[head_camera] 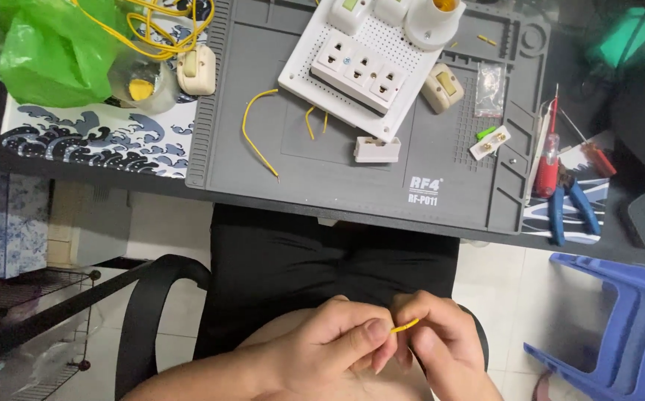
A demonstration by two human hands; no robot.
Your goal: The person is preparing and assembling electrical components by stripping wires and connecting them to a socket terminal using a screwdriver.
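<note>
Both grips are closed on one short yellow wire piece (405,325): left hand (337,341) pinches one end, right hand (441,338) the other, over the lap and well below the bench (352,186). Risk, as judged: held only at the fingertips, the wire could slip and drop to the floor, or kink if bent sharply.

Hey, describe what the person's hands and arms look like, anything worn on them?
Both are bare: the left hand and right hand wear no gloves, rings or watch that I can see, and the left forearm shows no sleeve. Fingernails are short and unpainted. The right forearm is out of view.
</note>
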